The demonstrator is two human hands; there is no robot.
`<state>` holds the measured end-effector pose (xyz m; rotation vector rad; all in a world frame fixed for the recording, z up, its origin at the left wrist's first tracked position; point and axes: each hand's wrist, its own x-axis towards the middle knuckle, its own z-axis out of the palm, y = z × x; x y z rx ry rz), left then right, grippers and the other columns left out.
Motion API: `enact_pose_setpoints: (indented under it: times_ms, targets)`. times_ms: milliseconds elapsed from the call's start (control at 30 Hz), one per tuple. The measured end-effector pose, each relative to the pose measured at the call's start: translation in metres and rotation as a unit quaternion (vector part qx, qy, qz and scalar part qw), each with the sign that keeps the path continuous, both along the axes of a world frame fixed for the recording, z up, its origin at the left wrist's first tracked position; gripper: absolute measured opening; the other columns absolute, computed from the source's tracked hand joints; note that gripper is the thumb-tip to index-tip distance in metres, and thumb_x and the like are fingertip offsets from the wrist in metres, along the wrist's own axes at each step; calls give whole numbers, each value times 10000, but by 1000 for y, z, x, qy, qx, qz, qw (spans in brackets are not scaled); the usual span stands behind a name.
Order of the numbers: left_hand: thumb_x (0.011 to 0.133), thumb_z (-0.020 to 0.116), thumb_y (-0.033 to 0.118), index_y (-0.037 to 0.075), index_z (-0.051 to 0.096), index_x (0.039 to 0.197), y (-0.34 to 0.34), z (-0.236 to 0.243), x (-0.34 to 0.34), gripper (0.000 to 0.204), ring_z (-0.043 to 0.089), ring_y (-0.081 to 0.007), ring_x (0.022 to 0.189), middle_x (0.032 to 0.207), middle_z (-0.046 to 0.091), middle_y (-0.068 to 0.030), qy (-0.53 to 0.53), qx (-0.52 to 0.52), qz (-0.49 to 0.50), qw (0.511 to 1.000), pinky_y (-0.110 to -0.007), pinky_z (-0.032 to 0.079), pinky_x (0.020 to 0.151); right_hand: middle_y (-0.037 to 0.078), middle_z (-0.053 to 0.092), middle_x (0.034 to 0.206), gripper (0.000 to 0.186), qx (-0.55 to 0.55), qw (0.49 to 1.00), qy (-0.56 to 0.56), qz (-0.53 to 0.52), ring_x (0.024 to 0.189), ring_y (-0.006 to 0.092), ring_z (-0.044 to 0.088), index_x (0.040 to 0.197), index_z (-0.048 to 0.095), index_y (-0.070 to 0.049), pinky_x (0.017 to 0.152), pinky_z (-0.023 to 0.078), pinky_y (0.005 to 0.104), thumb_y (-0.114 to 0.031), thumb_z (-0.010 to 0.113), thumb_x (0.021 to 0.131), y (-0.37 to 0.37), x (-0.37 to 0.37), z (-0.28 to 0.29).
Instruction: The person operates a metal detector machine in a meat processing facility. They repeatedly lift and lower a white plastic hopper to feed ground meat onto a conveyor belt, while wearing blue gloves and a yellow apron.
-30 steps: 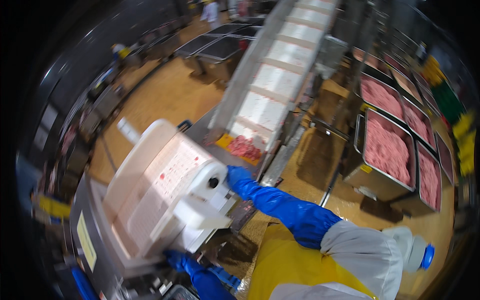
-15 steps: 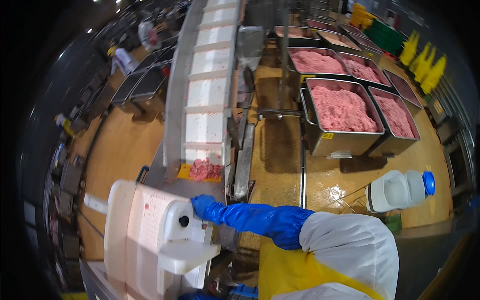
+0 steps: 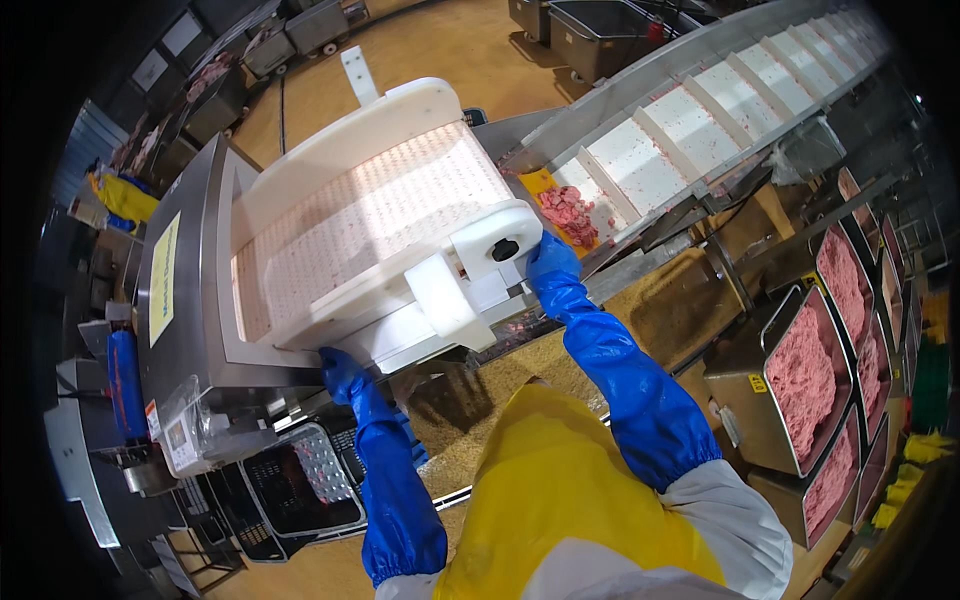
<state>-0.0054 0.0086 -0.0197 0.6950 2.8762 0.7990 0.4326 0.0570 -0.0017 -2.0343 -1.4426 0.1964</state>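
Long blue gloves on left hand and right hand; white sleeves; yellow apron.

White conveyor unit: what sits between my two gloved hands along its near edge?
Head view: a white plastic block juts out between left hand and right hand.

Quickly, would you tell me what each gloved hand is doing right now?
Left hand: pressed under the white conveyor unit; grip cannot be told.
Right hand: against the unit's end cap; grip cannot be told.

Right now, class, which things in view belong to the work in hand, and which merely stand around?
In use:
left hand
right hand
white conveyor unit

Standing around:
inclined belt
meat bins
black crate
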Motion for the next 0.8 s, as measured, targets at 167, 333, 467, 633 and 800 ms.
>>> enact_pose_setpoints:
  times_ms: [167,333,467,633,800]
  targets:
    - [992,368,646,54,776,995,-7,11,8,719,701,-473,905,992,742,-221,-12,-19,7,1000,-551,565,793,233,710,976,207,5,1000,11,11,924,464,672,1031,658,-53,808,531,567,-193,598,891,1,-2,-2]
    - [1009,385,601,79,780,973,-7,8,6,656,711,-445,825,925,748,-199,23,11,-3,1000,-526,578,718,244,708,983,212,13,999,14,30,922,469,669,1038,661,-46,806,530,568,-192,584,904,3,-3,1]
    - [1018,403,574,86,784,897,-7,-2,-2,631,711,-412,699,804,747,-157,62,46,-2,997,-495,575,600,245,708,984,215,22,999,18,24,929,469,669,1046,674,-54,808,530,567,-191,584,908,3,-10,6]
    - [1008,396,592,71,774,896,-5,4,1,653,703,-437,746,821,738,-181,26,30,23,999,-520,573,651,235,714,973,223,8,999,29,22,924,465,675,1077,688,-68,806,535,560,-181,584,914,-1,-12,17]
    - [1025,347,578,44,758,1018,-12,25,7,674,694,-466,926,984,733,-229,-7,13,-33,999,-537,562,801,222,717,952,213,13,1000,6,14,905,450,682,1077,693,-88,796,540,554,-184,591,916,-2,-12,12]
